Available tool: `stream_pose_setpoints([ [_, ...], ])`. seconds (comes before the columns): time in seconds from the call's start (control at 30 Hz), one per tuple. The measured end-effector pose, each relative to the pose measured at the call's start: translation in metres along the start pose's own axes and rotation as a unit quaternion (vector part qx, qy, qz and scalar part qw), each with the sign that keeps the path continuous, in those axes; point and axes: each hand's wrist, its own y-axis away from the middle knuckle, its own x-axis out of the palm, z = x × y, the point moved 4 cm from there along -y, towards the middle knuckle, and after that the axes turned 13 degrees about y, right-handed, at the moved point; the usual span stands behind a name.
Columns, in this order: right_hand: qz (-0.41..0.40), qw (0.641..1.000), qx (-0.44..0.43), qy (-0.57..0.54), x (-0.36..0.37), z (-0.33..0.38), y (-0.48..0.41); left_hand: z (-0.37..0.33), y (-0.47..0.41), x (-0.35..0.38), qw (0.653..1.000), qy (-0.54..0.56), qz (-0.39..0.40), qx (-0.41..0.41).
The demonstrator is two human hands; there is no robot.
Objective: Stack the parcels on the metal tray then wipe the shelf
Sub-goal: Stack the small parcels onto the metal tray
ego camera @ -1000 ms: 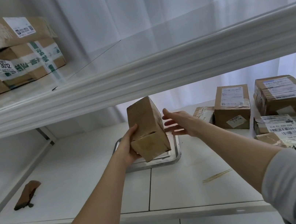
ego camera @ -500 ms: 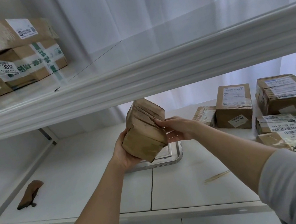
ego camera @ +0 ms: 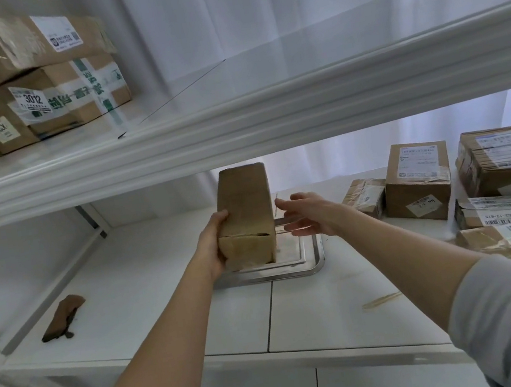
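Fingers (ego camera: 221, 215) of left hand (ego camera: 211, 253) grasp brown parcel (ego camera: 245, 214), upright over metal tray (ego camera: 307, 263) on white shelf (ego camera: 149, 292); right hand (ego camera: 312, 214) released, beside it. More parcels (ego camera: 416, 182) right, brown cloth (ego camera: 62, 318) left, white curtain (ego camera: 285, 0) behind.

Upper shelf (ego camera: 269, 118) overhead, parcels (ego camera: 416, 182) crowd right, open room left of tray (ego camera: 318, 258)

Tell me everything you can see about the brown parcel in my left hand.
The brown parcel is a plain cardboard box, tall and narrow, upright, slightly creased, with a flap seam gaping near its lower end. No label shows. The left hand grips its left side, thumb on the front. Its base is at the left part of the metal tray; contact is unclear. The open right hand hovers just off its right side.
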Motion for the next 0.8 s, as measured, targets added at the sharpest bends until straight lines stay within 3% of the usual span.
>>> stream_pose_setpoints([
  [0.13, -0.022, 1.0, -0.002, 0.001, 0.005, 0.006, -0.003, -0.019, -0.006, -0.005, 0.974, -0.146, -0.103, 0.14],
  [0.17, -0.021, 1.0, -0.003, 0.0, 0.007, 0.006, -0.004, -0.024, -0.008, -0.004, 0.953, -0.215, -0.124, 0.172],
  [0.27, 0.031, 0.999, -0.005, 0.015, 0.021, 0.009, -0.003, -0.037, -0.01, 0.003, 0.846, -0.435, -0.192, 0.24],
  [0.37, 0.074, 0.997, -0.003, 0.019, 0.041, 0.009, -0.003, -0.038, -0.01, 0.014, 0.813, -0.485, -0.201, 0.252],
  [0.43, 0.07, 0.997, 0.013, 0.003, 0.049, 0.008, -0.003, -0.038, -0.013, 0.02, 0.814, -0.494, -0.176, 0.251],
  [0.57, 0.048, 0.998, 0.039, -0.022, 0.051, 0.005, -0.008, -0.043, -0.019, 0.016, 0.88, -0.406, -0.09, 0.23],
  [0.8, 0.041, 0.995, 0.083, -0.047, 0.08, 0.009, -0.025, -0.043, -0.031, -0.016, 0.918, -0.353, -0.031, 0.178],
])
